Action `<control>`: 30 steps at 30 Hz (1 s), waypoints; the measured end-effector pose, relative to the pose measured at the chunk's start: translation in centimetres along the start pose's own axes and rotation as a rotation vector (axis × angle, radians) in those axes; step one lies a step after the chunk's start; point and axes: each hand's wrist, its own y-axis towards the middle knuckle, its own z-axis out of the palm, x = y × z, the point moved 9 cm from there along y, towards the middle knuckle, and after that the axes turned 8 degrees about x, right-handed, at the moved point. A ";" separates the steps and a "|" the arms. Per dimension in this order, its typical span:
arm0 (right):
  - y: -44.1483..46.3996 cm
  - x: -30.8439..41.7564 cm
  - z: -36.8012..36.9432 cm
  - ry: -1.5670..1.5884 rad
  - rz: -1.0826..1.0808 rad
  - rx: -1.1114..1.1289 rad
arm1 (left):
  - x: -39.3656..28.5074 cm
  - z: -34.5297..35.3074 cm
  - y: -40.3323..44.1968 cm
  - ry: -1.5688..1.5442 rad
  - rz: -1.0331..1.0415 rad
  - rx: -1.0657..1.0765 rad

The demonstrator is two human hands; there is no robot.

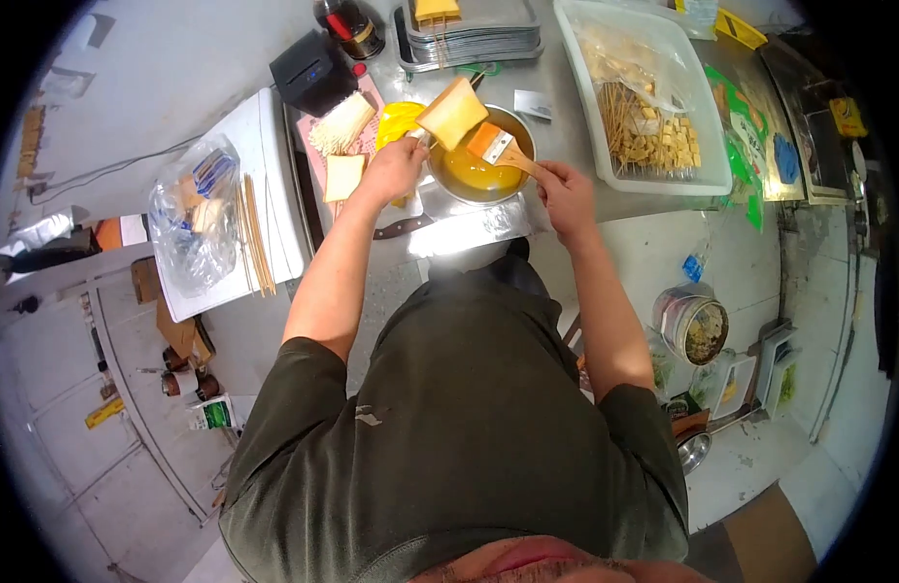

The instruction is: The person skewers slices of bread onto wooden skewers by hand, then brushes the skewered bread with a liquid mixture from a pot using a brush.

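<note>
My left hand (396, 170) is closed on the lower end of a skewer that bears a square bread slice (453, 114), held over the left rim of a metal bowl (529, 136). Yellow liquid (474, 177) fills the bowl's bottom. My right hand (566, 194) grips the wooden handle of a flat brush (492, 144). The brush's orange bristles are beside the slice's right edge, above the bowl; whether they touch it I cannot tell. Left of my left hand, another bread slice (343, 179) lies on a pink board (374, 97) near a pile of white strands (341, 124).
Stacked metal trays (478, 51) stand behind the bowl. A white tub (716, 175) with skewered pieces is at right. A knife (404, 227) lies near the front edge. At left are a black box (316, 74), a plastic bag (192, 233) and loose sticks (255, 243).
</note>
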 end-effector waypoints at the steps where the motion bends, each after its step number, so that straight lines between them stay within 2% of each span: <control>1: -0.5 -0.4 0.1 0.194 0.041 -0.001 | -0.2 0.2 0.1 0.001 -0.007 0.007; 6: -0.8 0.5 2.6 0.478 0.019 -0.042 | -2.2 1.2 -0.2 -0.026 -0.071 0.083; 7: -0.6 0.2 3.1 0.504 0.009 -0.042 | -2.8 1.4 -0.2 0.018 -0.025 0.061; 9: -0.7 -0.6 4.0 0.524 0.009 -0.035 | -3.7 1.6 -0.1 0.105 0.066 0.013; 13: -1.6 -2.4 2.1 0.403 0.056 -0.170 | -3.1 1.4 0.2 0.057 0.021 0.020; 15: -2.0 -2.2 1.5 0.481 0.052 -0.159 | -2.6 1.5 0.1 -0.003 -0.029 0.051; 19: -2.0 0.3 2.7 0.536 0.004 -0.135 | -3.4 1.7 0.2 0.076 0.027 0.024; 22: -0.8 -0.9 4.3 0.543 0.010 -0.065 | -4.4 1.8 -0.1 0.165 0.075 0.000; 24: -0.7 -2.9 2.8 0.369 0.028 -0.154 | -4.2 1.5 0.1 0.165 0.065 -0.007; 25: -0.7 -3.4 1.8 0.280 0.038 -0.193 | -3.6 1.3 0.0 0.098 -0.007 0.026; 27: -0.9 -3.8 -0.2 0.195 0.061 -0.183 | -2.6 1.1 -0.5 -0.040 -0.148 0.098; 28: -0.9 -3.8 -0.8 0.153 0.072 -0.179 | -2.6 0.7 -0.6 -0.021 -0.118 0.069; 30: -0.2 -0.7 -1.1 -0.338 -0.032 -0.154 | -2.3 -0.2 -0.6 0.019 -0.058 0.010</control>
